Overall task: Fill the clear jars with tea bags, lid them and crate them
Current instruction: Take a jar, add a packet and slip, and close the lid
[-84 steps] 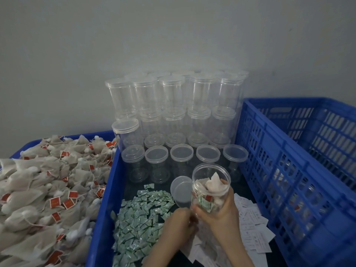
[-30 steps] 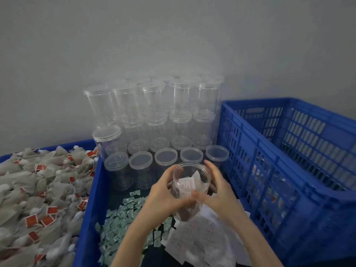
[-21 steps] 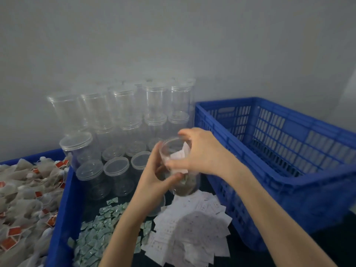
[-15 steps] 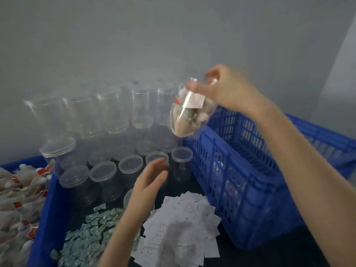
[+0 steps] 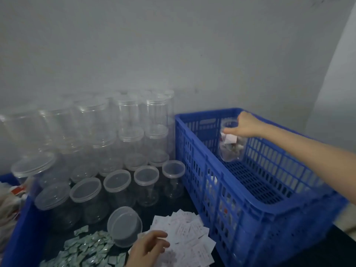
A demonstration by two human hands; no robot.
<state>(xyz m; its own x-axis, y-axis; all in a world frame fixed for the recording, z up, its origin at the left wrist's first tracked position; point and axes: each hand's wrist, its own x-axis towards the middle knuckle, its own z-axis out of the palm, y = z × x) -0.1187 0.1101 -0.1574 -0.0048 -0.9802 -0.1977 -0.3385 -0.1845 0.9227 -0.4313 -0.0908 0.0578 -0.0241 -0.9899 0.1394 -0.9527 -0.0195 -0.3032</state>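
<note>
Status: crating step in hand. The right hand [image 5: 245, 125] grips a filled jar [image 5: 230, 144] by its top, fingers curled over the rim, and holds it inside the blue crate [image 5: 250, 212], near the far left corner and above the crate floor. The jar contains tea bags and a white paper slip; its lid cannot be made out under the fingers. The jar has not been set down.

The left hand [image 5: 148, 248] hangs over the white paper slips [image 5: 185, 234] with fingers loosely curled; it holds nothing.

Done, as far as visible: one jar is filled and almost crated. The bare part of the crate floor shows no other jars, though blurred shapes behind the near wall cannot be identified.

Remaining: a large stock of empty jars [image 5: 115, 151] stands stacked in rows against the wall, most with lids on. One loose lid [image 5: 124, 226] lies tilted beside the green sachets [image 5: 84, 251]. Tea bags [image 5: 9, 199] with red tags lie in the bin at the far left edge. By this count the task is at an early stage.

Writing: the paper slips carry fine print, too small and blurred to read. No brand or label is legible on the jars, sachets or crate.
</note>
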